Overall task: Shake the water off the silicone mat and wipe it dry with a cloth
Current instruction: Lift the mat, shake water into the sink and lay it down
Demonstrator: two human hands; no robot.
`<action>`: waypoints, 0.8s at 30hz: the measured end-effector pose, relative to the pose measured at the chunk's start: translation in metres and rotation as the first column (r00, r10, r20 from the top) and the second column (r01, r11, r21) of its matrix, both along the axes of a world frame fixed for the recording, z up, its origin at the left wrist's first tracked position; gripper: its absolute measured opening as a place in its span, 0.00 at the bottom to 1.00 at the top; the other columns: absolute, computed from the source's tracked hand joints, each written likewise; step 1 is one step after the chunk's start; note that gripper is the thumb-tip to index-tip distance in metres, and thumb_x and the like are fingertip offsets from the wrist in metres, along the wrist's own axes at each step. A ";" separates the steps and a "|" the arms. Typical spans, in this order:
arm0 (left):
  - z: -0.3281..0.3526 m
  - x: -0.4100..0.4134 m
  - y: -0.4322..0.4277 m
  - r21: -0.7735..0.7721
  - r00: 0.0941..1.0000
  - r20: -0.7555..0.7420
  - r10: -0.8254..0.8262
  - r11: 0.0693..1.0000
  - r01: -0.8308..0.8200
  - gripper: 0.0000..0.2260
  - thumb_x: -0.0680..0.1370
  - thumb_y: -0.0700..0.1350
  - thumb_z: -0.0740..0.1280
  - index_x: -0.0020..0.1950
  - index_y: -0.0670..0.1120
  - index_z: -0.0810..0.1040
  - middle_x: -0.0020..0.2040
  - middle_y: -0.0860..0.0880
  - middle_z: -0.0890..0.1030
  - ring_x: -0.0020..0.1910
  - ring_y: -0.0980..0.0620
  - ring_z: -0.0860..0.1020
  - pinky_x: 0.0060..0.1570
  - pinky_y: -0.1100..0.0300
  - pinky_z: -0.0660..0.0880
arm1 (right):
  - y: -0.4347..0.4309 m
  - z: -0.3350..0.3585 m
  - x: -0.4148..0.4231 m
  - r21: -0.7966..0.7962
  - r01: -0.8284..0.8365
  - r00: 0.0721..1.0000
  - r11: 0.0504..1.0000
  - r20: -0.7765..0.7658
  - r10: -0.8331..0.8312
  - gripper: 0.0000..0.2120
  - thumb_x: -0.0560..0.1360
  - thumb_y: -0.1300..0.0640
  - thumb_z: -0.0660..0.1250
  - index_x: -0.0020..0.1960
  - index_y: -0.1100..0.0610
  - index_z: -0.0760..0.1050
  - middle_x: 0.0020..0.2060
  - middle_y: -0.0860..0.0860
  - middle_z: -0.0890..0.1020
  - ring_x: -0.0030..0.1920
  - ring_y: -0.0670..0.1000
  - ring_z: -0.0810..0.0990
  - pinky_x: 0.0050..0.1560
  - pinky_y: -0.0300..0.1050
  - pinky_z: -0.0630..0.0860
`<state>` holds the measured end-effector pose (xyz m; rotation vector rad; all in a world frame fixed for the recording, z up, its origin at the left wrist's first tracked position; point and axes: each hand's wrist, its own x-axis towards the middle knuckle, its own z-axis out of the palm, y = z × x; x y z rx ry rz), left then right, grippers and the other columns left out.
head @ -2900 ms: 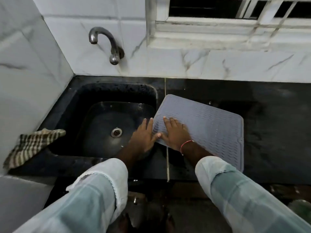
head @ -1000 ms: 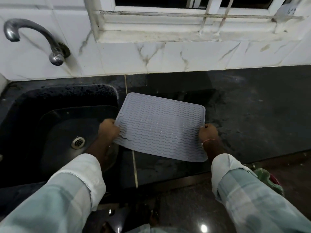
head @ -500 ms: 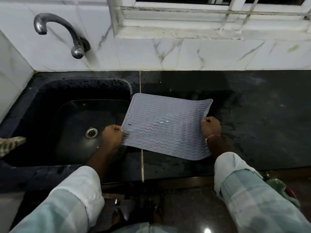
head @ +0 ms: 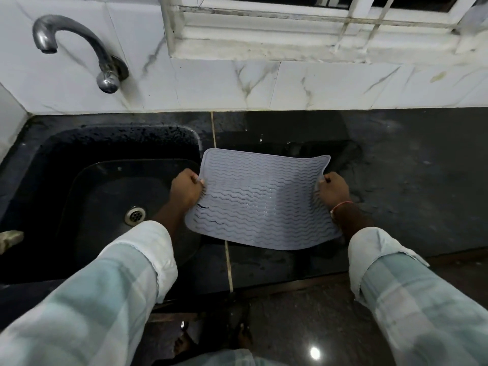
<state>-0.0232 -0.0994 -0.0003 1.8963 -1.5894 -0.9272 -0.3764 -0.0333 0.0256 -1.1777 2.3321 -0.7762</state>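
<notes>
Black stone countertop (head: 412, 186), largest item: it surrounds the sink (head: 39, 165) and runs off to the sink's right, with damp patches showing.

White marble-veined wall tiles (head: 303, 85): directly behind the sink, carrying a white window frame (head: 264, 30) up and to the sink's right.

Sink: dark basin sunk in the stone, droplets on its back rim.

Silicone mat (head: 260, 204): grey with wavy ribs, held just right of the sink over the countertop. Its middle sags and its far right corner curls upward. I cannot tell whether its near edge touches the stone.

Sleeves (head: 126, 276): pale check, cuffs rolled, reaching in from the sink's front side.

Tap (head: 87, 48): curved metal spout on the tiles, above the sink's back edge.

Left hand (head: 186, 192): over the sink's right rim, fingers curled tight on the mat's left edge, thumb on top.

Right hand (head: 334, 191): well right of the sink, pinching the mat's right edge the same way.

Cloth (head: 10, 239): I see only a scrap of it, lying at the sink's left rim.

Drain (head: 135, 215): metal, in the sink floor.

Red thread (head: 341, 206): round the right wrist.
</notes>
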 end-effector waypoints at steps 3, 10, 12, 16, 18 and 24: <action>0.003 0.003 0.009 -0.112 1.000 -0.002 0.013 0.994 -0.013 0.05 0.77 0.44 0.65 0.48 0.43 0.75 0.44 0.42 0.80 0.45 0.42 0.78 0.47 0.51 0.75 | -0.005 0.011 0.001 0.014 -0.008 1.000 1.000 0.001 0.008 0.11 0.79 0.59 0.61 0.48 0.67 0.74 0.52 0.66 0.79 0.53 0.63 0.77 0.46 0.45 0.65; -0.012 0.046 0.019 -0.101 0.991 -0.067 0.119 0.987 -0.125 0.05 0.77 0.46 0.65 0.44 0.46 0.72 0.42 0.44 0.80 0.43 0.40 0.79 0.46 0.49 0.78 | -0.017 0.024 0.026 0.016 -0.031 0.996 0.999 0.078 0.030 0.09 0.76 0.61 0.64 0.45 0.67 0.79 0.45 0.63 0.82 0.49 0.61 0.79 0.50 0.52 0.74; -0.019 0.050 0.020 -0.106 0.987 -0.089 0.132 0.984 -0.142 0.06 0.78 0.45 0.65 0.44 0.45 0.72 0.41 0.44 0.79 0.43 0.40 0.78 0.45 0.50 0.77 | -0.016 0.020 0.031 0.015 -0.008 0.995 1.000 0.103 0.007 0.08 0.76 0.62 0.63 0.45 0.66 0.79 0.44 0.61 0.81 0.47 0.59 0.78 0.48 0.49 0.73; -0.033 0.066 0.028 -0.125 0.980 -0.098 0.175 0.974 -0.187 0.05 0.78 0.44 0.65 0.45 0.43 0.72 0.41 0.45 0.77 0.42 0.44 0.76 0.45 0.53 0.72 | -0.017 0.018 0.043 -0.016 -0.027 0.992 1.000 0.125 0.029 0.09 0.76 0.61 0.62 0.50 0.62 0.80 0.47 0.58 0.82 0.48 0.56 0.78 0.51 0.49 0.73; -0.036 0.072 0.035 -0.141 0.979 -0.105 0.176 0.972 -0.190 0.05 0.79 0.43 0.65 0.45 0.42 0.72 0.41 0.46 0.76 0.42 0.45 0.75 0.44 0.53 0.70 | -0.020 0.021 0.052 -0.032 -0.044 0.983 0.998 0.179 0.050 0.10 0.76 0.61 0.62 0.52 0.60 0.81 0.48 0.56 0.83 0.50 0.55 0.79 0.54 0.51 0.76; -0.031 0.076 0.032 0.004 0.984 -0.072 0.160 0.987 -0.160 0.12 0.78 0.47 0.66 0.46 0.37 0.76 0.44 0.40 0.80 0.46 0.40 0.78 0.46 0.52 0.71 | -0.066 0.052 0.078 -0.129 -0.211 0.953 0.969 0.194 0.233 0.07 0.74 0.63 0.65 0.47 0.62 0.82 0.46 0.60 0.84 0.50 0.58 0.81 0.57 0.59 0.77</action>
